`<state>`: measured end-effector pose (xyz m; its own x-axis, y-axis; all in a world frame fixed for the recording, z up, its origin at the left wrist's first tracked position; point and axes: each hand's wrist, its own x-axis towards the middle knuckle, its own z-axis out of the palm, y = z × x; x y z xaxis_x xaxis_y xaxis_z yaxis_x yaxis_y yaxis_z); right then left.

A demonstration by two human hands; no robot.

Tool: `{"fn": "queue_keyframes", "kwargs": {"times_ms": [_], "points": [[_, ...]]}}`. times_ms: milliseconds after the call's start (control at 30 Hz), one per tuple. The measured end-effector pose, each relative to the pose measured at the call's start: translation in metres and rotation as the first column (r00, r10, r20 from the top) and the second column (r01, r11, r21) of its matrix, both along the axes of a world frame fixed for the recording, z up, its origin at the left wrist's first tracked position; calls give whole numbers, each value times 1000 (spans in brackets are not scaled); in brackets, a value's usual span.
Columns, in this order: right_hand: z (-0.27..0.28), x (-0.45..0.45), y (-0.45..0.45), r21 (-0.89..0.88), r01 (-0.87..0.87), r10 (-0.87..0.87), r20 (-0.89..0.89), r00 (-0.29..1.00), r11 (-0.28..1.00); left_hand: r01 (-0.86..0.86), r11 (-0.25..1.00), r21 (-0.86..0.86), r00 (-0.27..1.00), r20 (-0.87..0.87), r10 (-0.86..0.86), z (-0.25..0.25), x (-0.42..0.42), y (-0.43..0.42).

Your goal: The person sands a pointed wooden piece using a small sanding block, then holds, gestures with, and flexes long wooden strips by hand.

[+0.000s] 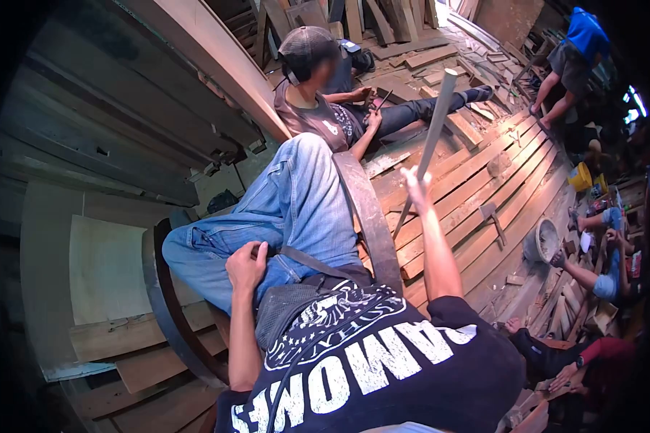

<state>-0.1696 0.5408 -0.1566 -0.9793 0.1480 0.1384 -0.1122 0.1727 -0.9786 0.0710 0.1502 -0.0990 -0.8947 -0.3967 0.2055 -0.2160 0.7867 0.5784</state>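
The right hand (417, 189) has its fingers wrapped round a long, straight, grey rod with a pale upper end (438, 119); the rod stands tilted, its thicker part rising above the fist and its thin lower part slanting down towards the long, light-brown wooden planks (477, 191); the left hand (245, 267) rests on the faded blue denim jeans (307, 187), its fingers loosely bent and partly open; a curved, dark-brown wooden beam (365, 209) runs between the jeans and the planks; on the planks, to the right of the rod, lies a short-handled tool with a broad, dull-grey head (488, 211); near it stands a round, dusty grey bucket (531, 249); ahead sits another person in a dark-grey mesh cap (307, 45), holding a thin, dark stick (386, 98).
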Motion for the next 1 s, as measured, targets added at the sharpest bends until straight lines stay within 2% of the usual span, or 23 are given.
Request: {"fn": "queue_keyframes", "kwargs": {"times_ms": [33,67,100,167,233,300,367,433,467,567,633,700,767,833,900,933,1000], "points": [[-27,-3,4,-18,25,-24,65,998,1000,-15,998,66,1000,7,15,1,-3,-1],[-48,-5,7,36,83,-86,87,992,996,-20,991,134,1000,4,20,-4,-6,-8],[-55,-8,9,48,132,-137,131,982,990,-6,963,268,999,-32,15,-7,-10,-15],[-60,-24,18,209,195,-215,78,973,958,-20,866,499,1000,4,21,-9,-21,-31],[-36,-33,18,310,349,-367,2,930,884,14,905,425,1000,-10,-10,4,-34,-38],[-25,-51,36,505,363,-435,28,900,783,60,883,465,997,9,-73,17,-48,-42],[-4,-56,60,625,223,-348,84,934,748,75,863,499,991,58,-119,21,-60,-48],[31,-63,82,712,59,-337,256,906,700,73,869,489,987,89,-133,13,-67,-60],[33,-74,101,769,47,-336,223,915,637,55,865,499,984,119,-132,12,-69,-65],[75,-106,136,912,-58,-295,191,936,407,8,861,509,979,173,-111,11,-72,-75],[93,-136,159,986,-59,-238,95,967,153,6,859,513,976,184,-117,9,-75,-77],[159,-146,129,994,-105,-164,107,981,22,6,858,514,975,187,-119,10,-77,-75],[170,-191,136,981,32,26,-28,999,-191,1,911,412,976,199,-91,15,-79,-71],[194,-226,120,931,219,228,-155,961,-291,-11,910,415,979,192,-76,16,-80,-69],[202,-269,108,868,382,380,-253,890,-316,-22,911,412,981,183,-59,14,-78,-69],[208,-283,96,869,384,380,-256,889,-313,-27,905,425,983,173,-52,13,-78,-69],[220,-306,62,809,369,323,-235,917,-458,-26,897,441,985,164,-52,14,-78,-70]]}}
